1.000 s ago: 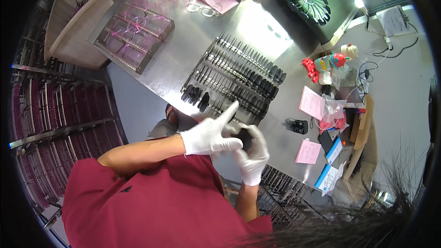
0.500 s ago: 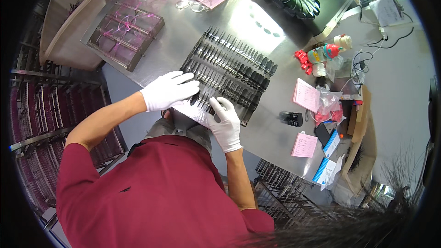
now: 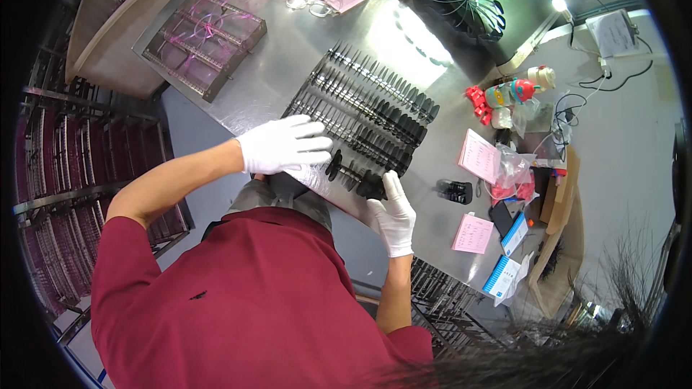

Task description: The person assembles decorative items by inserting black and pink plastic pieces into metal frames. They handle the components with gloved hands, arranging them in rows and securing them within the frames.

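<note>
Both hands wear white gloves: the left hand (image 3: 282,145) and the right hand (image 3: 393,215). Between and just beyond them lie rows of slim black parts (image 3: 364,117) on a shiny grey metal table (image 3: 288,57). The short sleeve and shirt (image 3: 238,302) behind the hands are dark red. Past the right hand lie pale pink paper slips (image 3: 473,233), a blue-and-white box (image 3: 502,276) and red bottle caps (image 3: 477,98). Far beyond the left hand, a clear tray (image 3: 202,42) holds pink strands.
</note>
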Motion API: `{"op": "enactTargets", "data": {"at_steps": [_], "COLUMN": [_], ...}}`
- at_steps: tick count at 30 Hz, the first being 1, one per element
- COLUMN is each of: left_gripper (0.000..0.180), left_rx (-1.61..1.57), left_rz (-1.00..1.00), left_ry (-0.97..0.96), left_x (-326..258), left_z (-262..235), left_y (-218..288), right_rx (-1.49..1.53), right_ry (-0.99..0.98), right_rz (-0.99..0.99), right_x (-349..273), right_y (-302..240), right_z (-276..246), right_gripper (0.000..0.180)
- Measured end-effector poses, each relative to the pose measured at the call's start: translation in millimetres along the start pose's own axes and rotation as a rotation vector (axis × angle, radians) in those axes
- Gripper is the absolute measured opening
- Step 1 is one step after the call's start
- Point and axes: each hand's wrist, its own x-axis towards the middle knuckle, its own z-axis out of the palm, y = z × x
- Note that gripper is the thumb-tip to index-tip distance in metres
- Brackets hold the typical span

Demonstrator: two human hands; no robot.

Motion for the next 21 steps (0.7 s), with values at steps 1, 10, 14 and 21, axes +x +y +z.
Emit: {"op": "enactTargets", "data": {"at_steps": [1,10,14,21], "left_gripper": [0.056,0.051,0.055,0.052], "left_rx": [-0.012,-0.091,-0.131,-0.027], "left_rz": [0.037,0.116,0.101,0.083], "left_ry": [0.039,0.246,0.15,0.047], "left_x": [13.6,86.9,62.6,74.7], "left_z": [-2.6,25.0,12.9,21.1], "left_y": [9.5,56.6,31.0,45.6], "right_rx": [0.054,-0.379,-0.366,-0.604], "right_ry": [-0.019,-0.203,-0.128,0.027], "right_rz": [0.079,-0.14,-0.162,0.232], "right_x": [-3.5,-0.1,-14.5,-22.1], "right_y": [7.7,14.1,30.4,74.2], "right_z": [-4.6,-24.5,-31.1,41.6], "right_gripper": [0.069,0.077,0.089,0.057]}}
